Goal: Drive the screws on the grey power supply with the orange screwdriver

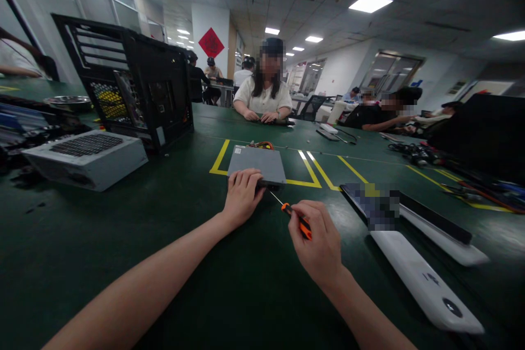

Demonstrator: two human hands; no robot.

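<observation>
A flat grey metal box (257, 163) lies on the green table (184, 251) inside a yellow taped outline, with coloured wires at its far edge. My left hand (241, 196) rests on its near edge, fingers curled over the top and gripping it. My right hand (318, 240) is closed round an orange and black screwdriver (296, 219). The thin metal tip points up and left at the near side of the box, just right of my left hand.
An open black computer case (131, 79) and a pale grey power supply (88, 157) stand at the left. White and black panels (418, 262) lie at the right. A person in white sits across the table (264, 95); others sit further right among cables (414, 153).
</observation>
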